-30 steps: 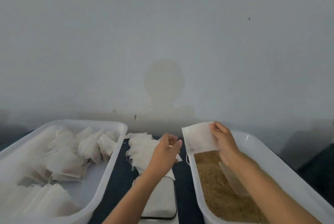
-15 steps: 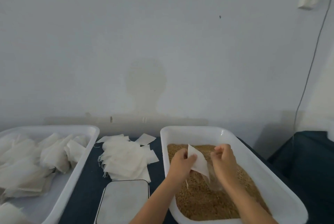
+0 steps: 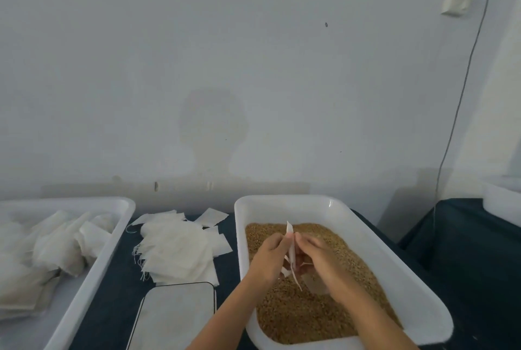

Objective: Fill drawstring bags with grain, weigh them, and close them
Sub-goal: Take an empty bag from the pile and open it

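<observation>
Two hands, left hand (image 3: 269, 258) and right hand (image 3: 317, 255), pinch one thin white drawstring bag (image 3: 291, 248) edge-on over coarse brown grain (image 3: 315, 310) in smooth white rounded tub (image 3: 375, 248). Beyond-left: frayed flat bags (image 3: 177, 251), heaped. No legible writing.

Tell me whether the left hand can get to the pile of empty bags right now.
Probably not at once: the left hand is pinching the bag over the grain tub. The pile lies uncovered beside it.

White bag (image 3: 290, 245), golden-brown grain (image 3: 310, 313) — white tub (image 3: 394, 273), navy tablecloth (image 3: 112, 299)
</observation>
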`<state>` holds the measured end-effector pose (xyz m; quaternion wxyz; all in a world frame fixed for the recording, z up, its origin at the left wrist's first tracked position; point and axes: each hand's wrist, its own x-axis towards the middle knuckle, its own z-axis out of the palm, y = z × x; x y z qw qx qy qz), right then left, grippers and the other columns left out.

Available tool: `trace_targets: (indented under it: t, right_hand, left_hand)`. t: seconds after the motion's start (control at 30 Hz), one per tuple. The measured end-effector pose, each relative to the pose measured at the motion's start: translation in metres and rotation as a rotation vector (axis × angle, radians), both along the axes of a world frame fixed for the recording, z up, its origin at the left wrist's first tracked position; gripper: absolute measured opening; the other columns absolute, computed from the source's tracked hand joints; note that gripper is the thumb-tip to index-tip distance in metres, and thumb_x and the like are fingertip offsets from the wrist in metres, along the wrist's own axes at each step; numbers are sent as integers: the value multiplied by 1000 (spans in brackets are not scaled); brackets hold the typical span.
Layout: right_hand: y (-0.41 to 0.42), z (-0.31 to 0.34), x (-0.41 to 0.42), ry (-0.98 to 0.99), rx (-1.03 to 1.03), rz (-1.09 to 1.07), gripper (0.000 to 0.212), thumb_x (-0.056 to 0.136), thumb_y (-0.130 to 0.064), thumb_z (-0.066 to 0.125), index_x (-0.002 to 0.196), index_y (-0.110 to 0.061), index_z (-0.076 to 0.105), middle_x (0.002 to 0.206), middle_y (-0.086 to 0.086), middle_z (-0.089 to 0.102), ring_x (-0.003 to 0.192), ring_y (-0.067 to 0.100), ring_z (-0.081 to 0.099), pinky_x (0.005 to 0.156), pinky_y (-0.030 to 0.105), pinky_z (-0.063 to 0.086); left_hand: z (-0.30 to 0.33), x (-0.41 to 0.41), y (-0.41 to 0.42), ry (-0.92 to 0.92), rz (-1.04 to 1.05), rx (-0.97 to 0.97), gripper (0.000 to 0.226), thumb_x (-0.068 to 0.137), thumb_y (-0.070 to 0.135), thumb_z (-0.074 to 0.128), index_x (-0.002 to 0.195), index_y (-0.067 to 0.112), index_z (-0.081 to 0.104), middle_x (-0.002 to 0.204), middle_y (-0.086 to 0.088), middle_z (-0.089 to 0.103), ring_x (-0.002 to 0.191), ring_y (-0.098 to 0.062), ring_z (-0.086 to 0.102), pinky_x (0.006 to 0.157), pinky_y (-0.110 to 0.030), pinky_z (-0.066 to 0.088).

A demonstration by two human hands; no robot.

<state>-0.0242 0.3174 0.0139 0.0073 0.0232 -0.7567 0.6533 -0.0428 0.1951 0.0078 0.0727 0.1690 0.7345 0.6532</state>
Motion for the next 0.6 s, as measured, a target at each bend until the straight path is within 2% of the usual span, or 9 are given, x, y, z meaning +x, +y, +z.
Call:
trace_targets:
  t: [0.13, 0.2, 0.23, 0.3, 0.4, 0.5, 0.6]
  right_hand:
    - [-1, 0, 0, -72, -54, 34, 30, 99, -23, 43, 96, 2, 60, 65, 5, 60, 57, 15, 59, 53, 24, 50]
    - [-1, 1, 1, -92, -90, 82, 28, 100, -21, 42, 95, 1, 58, 64, 4, 57, 56, 15, 56, 52, 23, 47]
    - [-2, 2, 2, -95, -111, 100, 27, 100, -21, 42, 95, 1, 57, 63, 4, 57, 56, 16, 55, 52, 24, 47]
    - [-2, 3, 3, -104, -142, 117, 27, 100, -23, 40, 96, 1, 54, 64, 6, 56, 56, 17, 54, 53, 26, 46]
    - [-3, 3, 2, -99, -150, 148, 37, 99, -32, 37, 94, 0, 54, 66, 6, 57, 58, 17, 54, 56, 27, 48]
    - [-3, 3, 3, -89, -107, 172, 43, 94, -43, 39, 87, -5, 59, 68, 5, 60, 60, 17, 56, 58, 28, 49]
    - [-3, 3, 3, -82, 5, 95, 36, 97, -35, 44, 89, -5, 62, 65, 2, 63, 56, 13, 59, 52, 22, 48]
  left_hand:
    - [1, 2, -1, 124, 41, 43, 32, 99, 32, 43, 92, 3, 53, 79, -8, 55, 73, -20, 54, 75, -39, 49]
    - [2, 2, -2, 137, 36, 72, 34, 97, 32, 46, 91, -1, 52, 70, -8, 54, 64, -19, 53, 65, -33, 49]
    - [3, 2, -3, 136, 20, 90, 32, 97, 31, 45, 88, 1, 51, 64, -5, 54, 57, -16, 53, 57, -26, 48]
    - [4, 3, -3, 142, 18, 96, 30, 99, 28, 42, 82, 5, 51, 57, 1, 53, 49, -10, 51, 50, -19, 45]
    - [3, 1, -3, 143, 42, 84, 32, 102, 24, 37, 78, 8, 51, 60, -2, 52, 52, -11, 50, 52, -21, 44]
    - [1, 0, -2, 131, 43, 53, 33, 102, 22, 37, 81, 2, 53, 66, -8, 52, 56, -15, 50, 54, -24, 43]
    - [-3, -3, 0, 150, 56, -85, 23, 98, 19, 44, 84, 4, 55, 76, -6, 53, 69, -17, 49, 68, -37, 45]
